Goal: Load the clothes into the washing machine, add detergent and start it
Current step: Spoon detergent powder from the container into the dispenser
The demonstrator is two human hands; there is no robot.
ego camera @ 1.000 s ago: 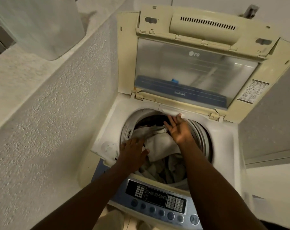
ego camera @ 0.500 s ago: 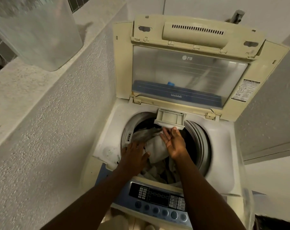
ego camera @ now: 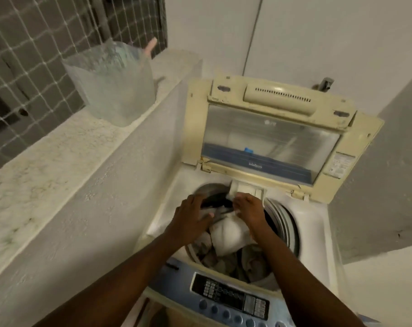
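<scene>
Moved: both hands now up at the drum's far rim, right hand at the drawer.
Detergent drawer (ego camera: 247,189): pulled out from the machine's rear edge, long axis pointing toward the person.
Right hand (ego camera: 250,210): grip curled on the drawer's front lip.
Left hand (ego camera: 191,215): grip loosely curled, just left of the right hand; hold unclear.
Clothes (ego camera: 228,237): heaped in the washing machine (ego camera: 318,232) drum, below both grips.
Lid (ego camera: 268,140): upright, beyond the grips.
Control panel (ego camera: 228,298): nearest edge.

Top-load washing machine (ego camera: 318,223) with lid (ego camera: 271,140) up. Clothes (ego camera: 228,237) piled in the drum. Left hand (ego camera: 191,218) on the pile; right hand (ego camera: 250,212) at the small drawer (ego camera: 246,188). Clear tub (ego camera: 113,83) on the ledge (ego camera: 58,147).
</scene>
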